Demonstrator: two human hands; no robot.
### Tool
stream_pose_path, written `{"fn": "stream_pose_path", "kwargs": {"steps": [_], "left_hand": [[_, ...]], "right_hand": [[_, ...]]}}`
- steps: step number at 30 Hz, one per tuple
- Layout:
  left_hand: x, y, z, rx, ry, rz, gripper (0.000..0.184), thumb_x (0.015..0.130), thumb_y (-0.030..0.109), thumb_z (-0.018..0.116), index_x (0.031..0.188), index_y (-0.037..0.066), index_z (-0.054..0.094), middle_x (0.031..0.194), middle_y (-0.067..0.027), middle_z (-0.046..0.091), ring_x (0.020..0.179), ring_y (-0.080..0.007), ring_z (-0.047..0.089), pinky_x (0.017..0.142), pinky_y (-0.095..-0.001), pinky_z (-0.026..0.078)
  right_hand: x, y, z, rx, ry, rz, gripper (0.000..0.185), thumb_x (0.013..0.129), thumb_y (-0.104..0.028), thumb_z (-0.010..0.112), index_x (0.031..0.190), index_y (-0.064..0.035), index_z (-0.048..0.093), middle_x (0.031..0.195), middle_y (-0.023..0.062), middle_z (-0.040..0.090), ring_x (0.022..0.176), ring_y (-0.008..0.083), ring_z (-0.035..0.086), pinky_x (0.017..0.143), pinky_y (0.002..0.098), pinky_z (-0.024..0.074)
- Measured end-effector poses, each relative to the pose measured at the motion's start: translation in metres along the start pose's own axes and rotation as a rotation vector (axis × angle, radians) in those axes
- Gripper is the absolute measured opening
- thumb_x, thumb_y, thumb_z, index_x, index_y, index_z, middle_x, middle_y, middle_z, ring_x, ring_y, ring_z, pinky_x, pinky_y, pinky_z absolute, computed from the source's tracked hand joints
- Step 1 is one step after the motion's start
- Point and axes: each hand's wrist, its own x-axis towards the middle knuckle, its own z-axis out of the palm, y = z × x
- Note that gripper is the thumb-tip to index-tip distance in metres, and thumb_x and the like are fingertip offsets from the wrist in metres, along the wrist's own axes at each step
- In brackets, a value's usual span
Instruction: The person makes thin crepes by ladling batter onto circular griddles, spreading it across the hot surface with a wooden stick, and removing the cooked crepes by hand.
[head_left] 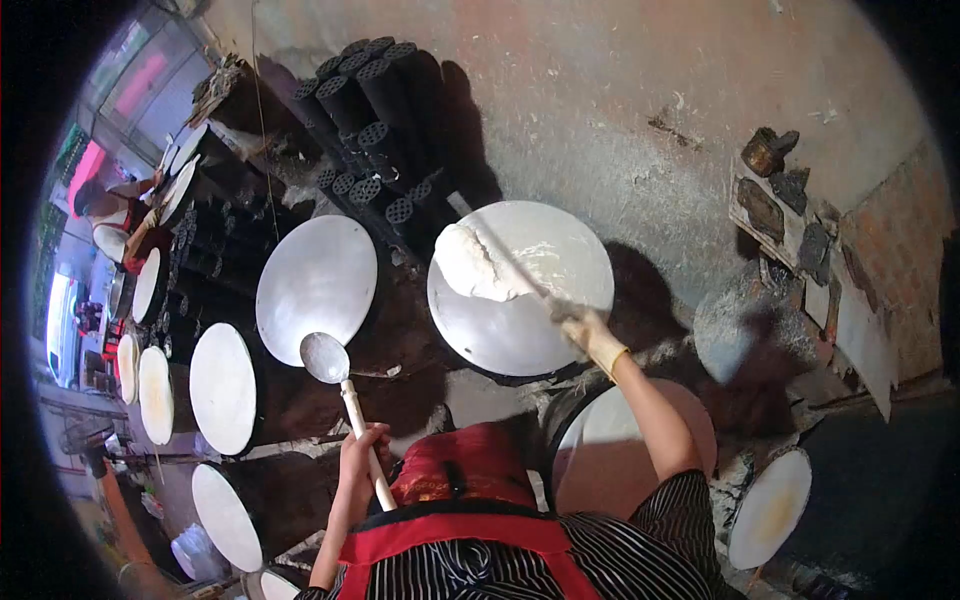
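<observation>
My left hand [362,462] is closed round the pale handle of a ladle [325,358]. The ladle's grey bowl lies over the lower edge of a bare round griddle [318,275]. In my right hand [594,336] is a long stick [520,272], somewhat blurred, whose flat far end reaches past the rim of a second round griddle [520,345]. A lump of wet white dough [465,262] sits on that griddle's left part, against the stick. Thin white smears mark the surface to the right of the dough.
Stacks of black coal briquettes [375,110] stand by the wall behind the griddles. Several more round griddles surround me, including one with a pale sheet [222,388] at left and one by my right elbow [610,450]. Another person [130,225] works at far left.
</observation>
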Motion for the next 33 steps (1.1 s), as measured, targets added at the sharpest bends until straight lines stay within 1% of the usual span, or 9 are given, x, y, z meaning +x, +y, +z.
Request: {"fn": "stream_pose_path", "kwargs": {"steps": [5, 8, 12, 15, 23, 25, 26, 29, 33], "left_hand": [[0.014, 0.007, -0.012, 0.031, -0.057, 0.021, 0.014, 0.09, 0.014, 0.058, 0.097, 0.002, 0.062, 0.074, -0.0031, 0.058, 0.06, -0.011, 0.052, 0.054, -0.0255, 0.043], [0.024, 0.012, -0.024, 0.026, -0.15, 0.01, 0.014, 0.09, 0.014, 0.058, 0.097, 0.003, 0.063, 0.075, -0.0031, 0.059, 0.061, -0.0106, 0.052, 0.054, -0.0251, 0.043], [0.036, 0.027, -0.043, 0.107, -0.29, -0.015, 0.012, 0.091, 0.013, 0.056, 0.098, 0.004, 0.061, 0.078, -0.0028, 0.059, 0.061, -0.0104, 0.053, 0.054, -0.025, 0.045], [0.052, 0.042, -0.07, 0.206, -0.421, 0.003, 0.01, 0.09, 0.012, 0.059, 0.097, 0.005, 0.062, 0.075, -0.0017, 0.059, 0.061, -0.01, 0.053, 0.054, -0.0241, 0.044], [0.103, 0.051, -0.183, 0.228, -0.442, -0.016, 0.011, 0.088, 0.011, 0.062, 0.098, 0.005, 0.064, 0.075, 0.0005, 0.061, 0.064, -0.0086, 0.054, 0.06, -0.0235, 0.043], [0.104, 0.045, -0.215, 0.206, -0.375, -0.003, 0.012, 0.089, 0.011, 0.061, 0.099, 0.004, 0.064, 0.078, 0.0008, 0.062, 0.066, -0.0081, 0.055, 0.06, -0.0225, 0.043], [0.104, 0.046, -0.238, 0.192, -0.439, -0.075, 0.015, 0.09, 0.011, 0.058, 0.102, 0.004, 0.064, 0.086, -0.0011, 0.065, 0.076, -0.0094, 0.058, 0.068, -0.0231, 0.045], [0.09, 0.041, -0.287, 0.11, -0.427, -0.027, 0.029, 0.09, 0.009, 0.056, 0.117, 0.0, 0.059, 0.102, -0.0064, 0.065, 0.095, -0.0146, 0.06, 0.084, -0.026, 0.045], [0.091, 0.027, -0.345, 0.15, -0.299, 0.012, 0.043, 0.087, 0.006, 0.06, 0.128, -0.004, 0.052, 0.1, -0.0058, 0.063, 0.09, -0.0138, 0.06, 0.083, -0.0246, 0.045]], "right_hand": [[-0.082, 0.085, -0.006, 0.257, -0.226, -0.002, 0.034, 0.088, -0.014, 0.069, 0.121, -0.0181, 0.066, 0.055, -0.0065, 0.049, 0.037, 0.0042, 0.038, 0.033, 0.022, 0.0304], [-0.15, 0.081, -0.006, 0.229, -0.066, 0.103, 0.041, 0.089, -0.018, 0.07, 0.129, -0.0196, 0.061, 0.055, -0.0072, 0.046, 0.039, 0.003, 0.036, 0.035, 0.0219, 0.0274], [-0.084, 0.123, 0.074, 0.526, 0.398, -0.37, 0.031, 0.088, -0.013, 0.07, 0.119, -0.0072, 0.065, 0.079, -0.0049, 0.058, 0.059, 0.0057, 0.051, 0.052, 0.022, 0.0428], [-0.086, 0.144, 0.124, 0.485, 0.264, -0.309, 0.028, 0.092, -0.003, 0.062, 0.12, -0.0014, 0.064, 0.091, -0.0027, 0.061, 0.072, 0.0078, 0.053, 0.068, 0.0196, 0.0465], [-0.208, 0.166, 0.268, 0.844, 0.435, -0.1, 0.033, 0.094, -0.028, 0.062, 0.122, -0.0109, 0.064, 0.068, -0.0067, 0.048, 0.05, 0.0054, 0.044, 0.039, 0.0209, 0.0315], [-0.134, 0.136, 0.334, 0.944, 0.588, -0.045, 0.024, 0.094, -0.023, 0.059, 0.113, -0.0079, 0.061, 0.071, -0.0034, 0.053, 0.051, 0.0067, 0.049, 0.036, 0.0209, 0.0325], [-0.104, 0.096, 0.367, 0.813, 0.65, -0.336, 0.028, 0.094, -0.024, 0.059, 0.116, -0.0051, 0.059, 0.07, -0.0049, 0.052, 0.05, 0.0052, 0.048, 0.036, 0.0196, 0.0335], [0.056, 0.06, 0.406, 0.993, 0.273, -0.621, 0.023, 0.095, -0.01, 0.054, 0.118, -0.0135, 0.056, 0.07, -0.0067, 0.048, 0.051, 0.0043, 0.043, 0.041, 0.0197, 0.0355], [0.176, -0.024, 0.434, 0.847, 0.544, -0.391, 0.022, 0.1, -0.027, 0.047, 0.12, -0.0221, 0.051, 0.059, -0.0041, 0.043, 0.043, 0.0104, 0.042, 0.039, 0.0264, 0.0356]]}}
